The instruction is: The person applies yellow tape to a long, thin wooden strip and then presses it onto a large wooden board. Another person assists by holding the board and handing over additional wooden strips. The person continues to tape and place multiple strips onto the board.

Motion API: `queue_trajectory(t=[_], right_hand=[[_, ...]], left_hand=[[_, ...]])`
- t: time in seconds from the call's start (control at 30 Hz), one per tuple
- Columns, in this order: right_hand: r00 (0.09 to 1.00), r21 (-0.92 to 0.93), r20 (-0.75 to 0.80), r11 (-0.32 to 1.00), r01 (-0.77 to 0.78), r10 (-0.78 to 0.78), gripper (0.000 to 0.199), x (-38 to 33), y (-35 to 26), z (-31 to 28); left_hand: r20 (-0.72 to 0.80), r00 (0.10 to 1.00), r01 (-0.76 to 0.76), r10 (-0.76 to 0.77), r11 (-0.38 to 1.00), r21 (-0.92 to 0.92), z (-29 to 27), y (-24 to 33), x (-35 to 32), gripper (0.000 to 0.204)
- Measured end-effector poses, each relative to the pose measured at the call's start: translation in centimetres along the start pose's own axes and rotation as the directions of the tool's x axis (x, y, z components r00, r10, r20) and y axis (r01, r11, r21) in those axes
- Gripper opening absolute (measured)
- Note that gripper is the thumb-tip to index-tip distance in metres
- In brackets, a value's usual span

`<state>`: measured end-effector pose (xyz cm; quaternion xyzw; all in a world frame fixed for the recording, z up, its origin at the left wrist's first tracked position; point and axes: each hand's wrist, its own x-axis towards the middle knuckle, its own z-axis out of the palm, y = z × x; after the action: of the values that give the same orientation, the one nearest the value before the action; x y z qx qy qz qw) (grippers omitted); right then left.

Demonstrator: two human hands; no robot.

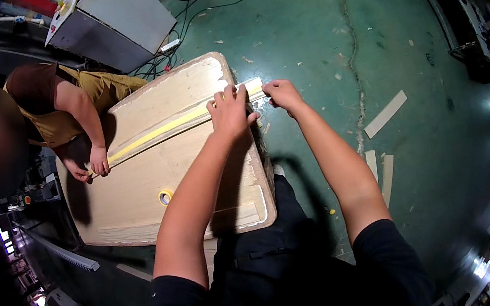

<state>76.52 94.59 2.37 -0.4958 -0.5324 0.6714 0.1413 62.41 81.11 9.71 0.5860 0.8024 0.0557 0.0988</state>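
A long yellow strip, which looks like tape, runs along narrow wooden strips across a pale wooden board with rounded corners. My left hand rests over the yellow strip near the board's right edge, fingers spread and bent, pressing down. Just past that edge, my right hand is closed in a pinch at the strip's end; what exactly sits between the fingertips is hidden. At the far left end, a co-worker's hands hold the same strip. A small yellow tape roll lies on the board near my left forearm.
The co-worker in tan overalls leans over the board's left side. A grey cabinet stands behind, with black cables on the green floor. Wooden slats lie on the floor at right. Another wooden strip lies along the board's near edge.
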Motion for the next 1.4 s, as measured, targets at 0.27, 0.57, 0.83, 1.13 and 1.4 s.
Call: queue_trajectory(t=[0.27,0.57,0.83,1.13,1.4], right_hand=[[0.984,-0.438,0.105,0.882,0.173,-0.141,0.026,3.6,-1.0,-1.7],[0.921,-0.477,0.374,0.874,0.093,0.106,0.019,4.4,-4.7,-3.4],[0.864,-0.363,0.471,0.932,0.006,0.178,0.018,5.0,-4.1,-4.0],[0.913,-0.449,0.386,0.892,0.058,0.135,0.019,4.2,-5.4,-2.8],[0.939,-0.510,0.340,0.848,0.145,0.044,0.022,3.5,-6.4,-1.7]], left_hand=[[-0.037,0.999,-0.032,0.028,0.993,-0.110,2.3,-2.7,3.5,0.075],[-0.100,0.994,-0.075,0.054,0.971,-0.226,3.6,-3.7,3.3,0.073],[-0.091,0.995,-0.065,0.041,0.959,-0.275,3.7,-3.8,3.3,0.069],[-0.072,0.997,-0.055,0.036,0.959,-0.279,3.3,-3.9,3.0,0.070],[-0.063,0.998,-0.044,0.027,0.956,-0.289,3.3,-3.9,3.2,0.071]])
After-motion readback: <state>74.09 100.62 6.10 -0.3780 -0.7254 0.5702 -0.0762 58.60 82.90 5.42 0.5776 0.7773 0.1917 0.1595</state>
